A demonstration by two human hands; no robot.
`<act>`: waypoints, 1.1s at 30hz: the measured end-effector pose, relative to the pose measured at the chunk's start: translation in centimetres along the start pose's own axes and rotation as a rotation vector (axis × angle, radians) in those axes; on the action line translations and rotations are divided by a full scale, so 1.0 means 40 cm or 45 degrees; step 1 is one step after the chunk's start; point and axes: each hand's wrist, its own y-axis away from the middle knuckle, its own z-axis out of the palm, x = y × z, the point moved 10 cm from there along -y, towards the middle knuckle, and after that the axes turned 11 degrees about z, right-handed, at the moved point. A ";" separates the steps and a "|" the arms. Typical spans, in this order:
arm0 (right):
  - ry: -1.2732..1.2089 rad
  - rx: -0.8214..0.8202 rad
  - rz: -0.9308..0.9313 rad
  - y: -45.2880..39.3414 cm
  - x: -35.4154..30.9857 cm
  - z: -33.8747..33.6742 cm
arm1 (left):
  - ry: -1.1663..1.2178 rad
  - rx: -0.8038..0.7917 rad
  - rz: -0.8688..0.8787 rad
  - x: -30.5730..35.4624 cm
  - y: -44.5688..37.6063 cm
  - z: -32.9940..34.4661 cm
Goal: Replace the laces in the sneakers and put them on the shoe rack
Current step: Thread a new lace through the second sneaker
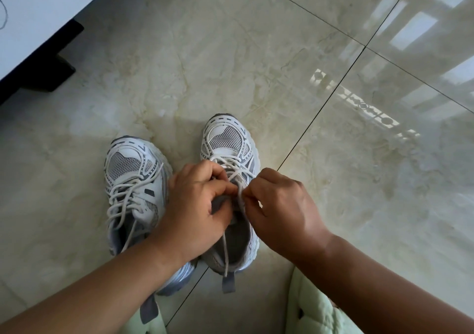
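Two sneakers on the floor, side by side, toes pointing away from the camera: the left sneaker (133, 187) and the right sneaker (230, 169), both white and grey with mesh toe panels. Two hands in shot, both working at the right one. One lace per shoe that I can count: the left sneaker's lace (125, 195) is threaded up the eyelets in loose crossings, its ends trailing down over the collar. The right sneaker's lace (232, 164) crosses only the lower eyelets near the toe, and one loose end (225, 251) runs straight down through the open mouth of the shoe to the heel tab.

Inside that right sneaker there is nothing but the grey lining and that trailing end. The left shoe's opening is mostly hidden by the forearm.

Now the hands. The left hand (197, 205) comes in across the heel of the left sneaker, fingers curled tight, thumb and forefinger pinching at the tongue and lace of the right sneaker. The right hand (279, 205) meets it from the other side, knuckles up, fingertips (247, 195) pinched on a strand of the same lace just by the upper eyelets. The two hands almost touch over the tongue.

The shoes sit on pale marble-look floor tiles (256, 51), near a white cabinet (30, 12) at upper left. Pale green quilted fabric (315, 308) shows at the bottom edge.
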 end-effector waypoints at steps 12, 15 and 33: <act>-0.154 -0.163 -0.048 -0.008 0.018 0.001 | -0.119 0.073 -0.021 -0.001 0.006 -0.005; -0.028 -0.143 -0.141 -0.004 -0.006 0.000 | -0.112 0.062 -0.002 -0.004 0.009 -0.004; 0.236 0.054 0.302 0.027 0.052 0.019 | -0.685 0.355 0.111 0.007 0.078 -0.192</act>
